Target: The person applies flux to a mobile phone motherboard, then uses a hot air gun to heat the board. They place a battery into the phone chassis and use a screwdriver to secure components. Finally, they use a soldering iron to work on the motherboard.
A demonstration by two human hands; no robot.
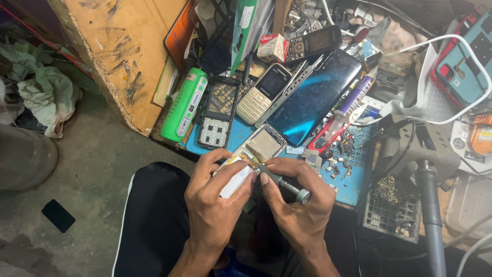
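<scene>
An opened keypad phone (256,151), its back cover off and a bare metal shield showing, sits at the near edge of a cluttered desk (353,187), half over the person's lap. The left hand (215,197) is closed around the phone's lower end, thumb and fingers gripping both sides. The right hand (297,197) is closed around a small screwdriver (279,180), pinching its slim shaft so the tip meets the phone's inner frame. Done well, this step probably calls for keeping the driver square to the screw, pressing lightly, and holding the phone steady over the desk so loose parts do not drop. Just beyond the phone lies a blue work mat (353,159) scattered with tiny screws and parts. Farther back, near the middle of the desk, lie a cream keypad phone (264,92), a black phone frame (219,113), a green cylindrical device (185,105) and a dark blue smartphone (315,95). A white cable (451,46) loops across the desk's right side. A wooden board (125,56) leans at the left edge.
</scene>
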